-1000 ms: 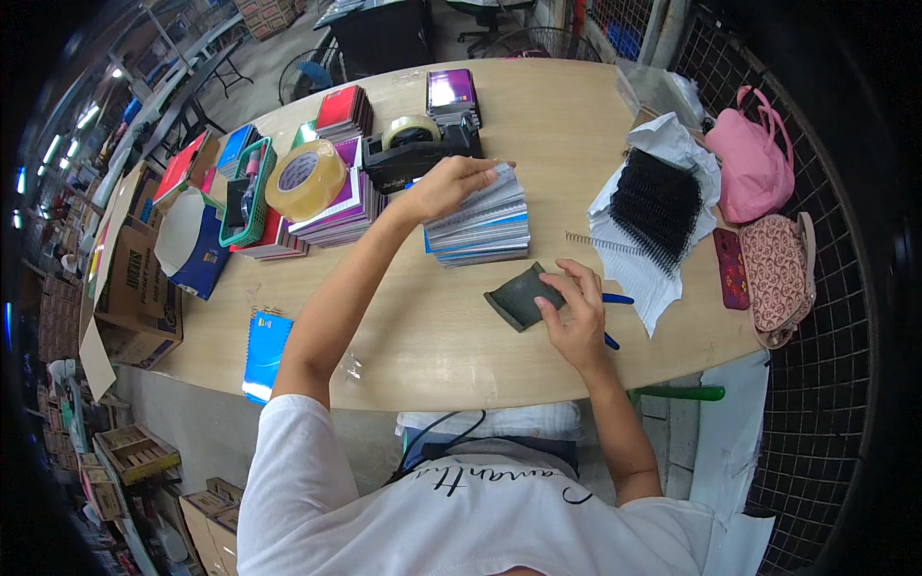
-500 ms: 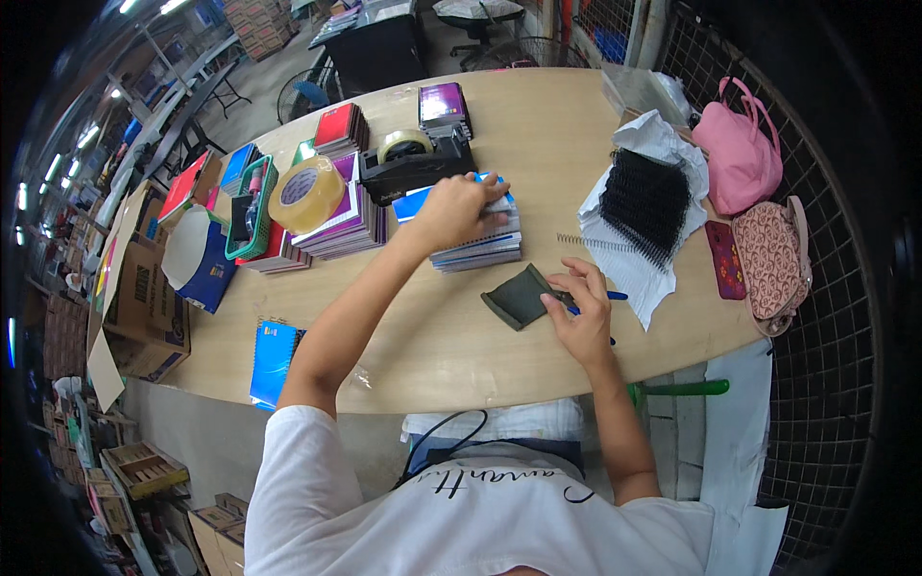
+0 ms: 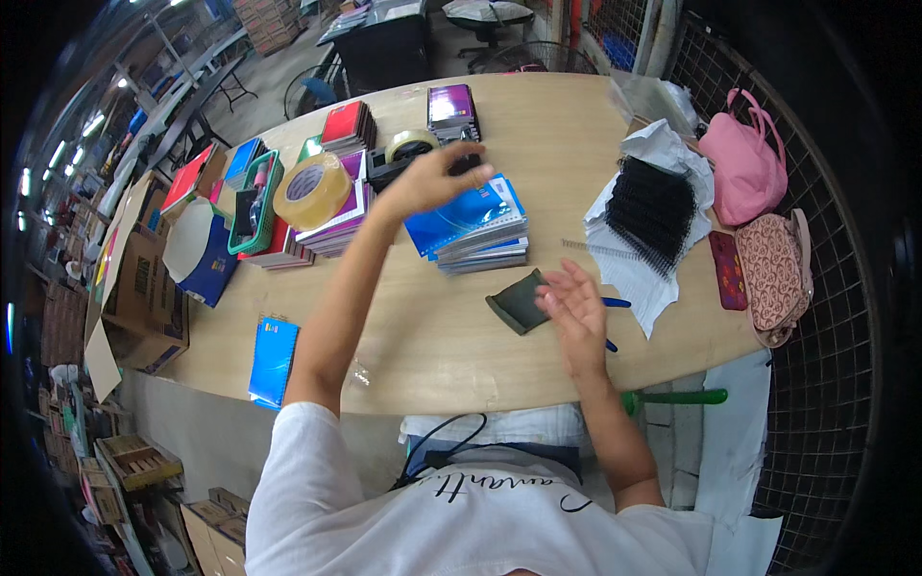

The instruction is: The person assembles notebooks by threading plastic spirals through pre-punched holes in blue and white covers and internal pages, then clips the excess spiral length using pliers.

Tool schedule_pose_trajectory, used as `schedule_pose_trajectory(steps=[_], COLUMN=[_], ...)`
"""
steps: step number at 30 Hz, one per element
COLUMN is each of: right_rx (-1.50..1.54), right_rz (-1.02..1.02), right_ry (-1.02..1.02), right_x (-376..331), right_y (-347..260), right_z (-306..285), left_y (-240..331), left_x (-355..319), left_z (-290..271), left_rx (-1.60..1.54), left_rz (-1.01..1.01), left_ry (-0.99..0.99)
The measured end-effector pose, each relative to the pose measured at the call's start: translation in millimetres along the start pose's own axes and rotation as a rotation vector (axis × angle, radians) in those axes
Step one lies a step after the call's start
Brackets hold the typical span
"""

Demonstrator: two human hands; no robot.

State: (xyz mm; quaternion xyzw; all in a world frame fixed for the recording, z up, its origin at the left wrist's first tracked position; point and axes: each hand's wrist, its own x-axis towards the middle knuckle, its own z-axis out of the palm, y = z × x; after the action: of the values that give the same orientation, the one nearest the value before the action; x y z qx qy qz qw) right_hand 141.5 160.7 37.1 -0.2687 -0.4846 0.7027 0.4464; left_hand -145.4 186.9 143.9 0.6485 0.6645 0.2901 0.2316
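My left hand (image 3: 432,180) is held over the table, fingers stretched out and apart with nothing in them. Its fingertips are near the black tape dispenser (image 3: 380,175), which the hand partly hides. Just below and to its right is a stack of blue-covered notebooks (image 3: 473,223), the top cover skewed against the pages beneath. My right hand (image 3: 574,315) is also empty, with its fingers spread beside a dark green curled pad (image 3: 517,301). Blue tool handles (image 3: 617,302) poke out from under or behind that hand; the rest of the tool is hidden.
Black spiral coils (image 3: 651,213) lie on crumpled white paper (image 3: 645,300) at the right, near a pink bag (image 3: 744,163) and a patterned pouch (image 3: 774,278). Leftward are a large tape roll (image 3: 300,213), a green basket (image 3: 240,240), a cardboard box (image 3: 144,298) and a blue spiral notebook (image 3: 275,359).
My left hand has lifted off the blue notebook stack and moved left and away, uncovering the top cover. My right hand's fingers have come off the green pad and spread.
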Motion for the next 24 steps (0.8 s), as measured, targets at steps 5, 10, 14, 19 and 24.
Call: schedule_pose_trajectory(steps=[5,10,14,19,24], right_rx=[0.525,0.125,0.126,-0.033,-0.624], right_rz=[0.434,0.202,0.216,0.818,0.89], right_ry=[-0.006,0.187,0.13,-0.661,-0.935], right_x=[1.6,57.8,102.4,169.6,261.2], right_y=[33.4,45.0,50.0,6.6,19.6], right_z=[67.1,96.2,88.2,68.5,89.7], left_y=[-60.5,-65.7,-84.8,-1.1,11.6], left_x=[15.8,-3.9,-51.9,-97.3,-46.0], left_z=[-8.7,8.1,33.1,119.7,167.6], left_rx=[-0.413,-0.758,-0.983,-1.225,-1.386], left_rz=[-0.4,-0.566,-0.476,-0.549,-0.163], left_ry=[-0.381,-0.435,-0.414,0.16,0.538])
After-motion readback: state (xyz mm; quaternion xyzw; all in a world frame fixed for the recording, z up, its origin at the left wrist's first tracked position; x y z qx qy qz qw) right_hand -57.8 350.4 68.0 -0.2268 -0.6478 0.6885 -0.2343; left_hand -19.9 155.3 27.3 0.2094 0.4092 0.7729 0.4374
